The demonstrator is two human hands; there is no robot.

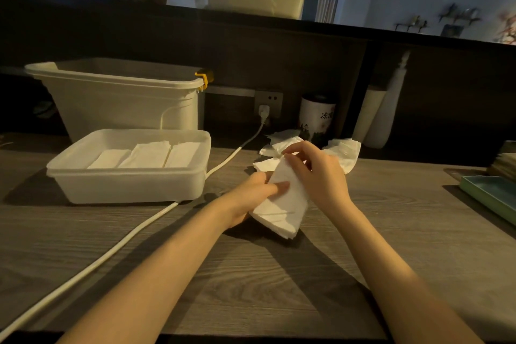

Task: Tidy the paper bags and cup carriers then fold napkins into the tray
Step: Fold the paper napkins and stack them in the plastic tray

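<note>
While both hands grip it, left hand (259,190) underneath, right hand (315,173) pinching the top, the folded napkin (284,204) sits above the table (251,274) right of the tray (125,184), and a loose pinch could let the layers fan open.

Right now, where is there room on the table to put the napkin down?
Bare wood lies in front of the hands, between the white cable and the green tray. It is crowded behind, around the loose napkins and canister.

A café service counter: raised bar ledge (251,22), napkin tray (128,176), tea canister (317,117).
</note>
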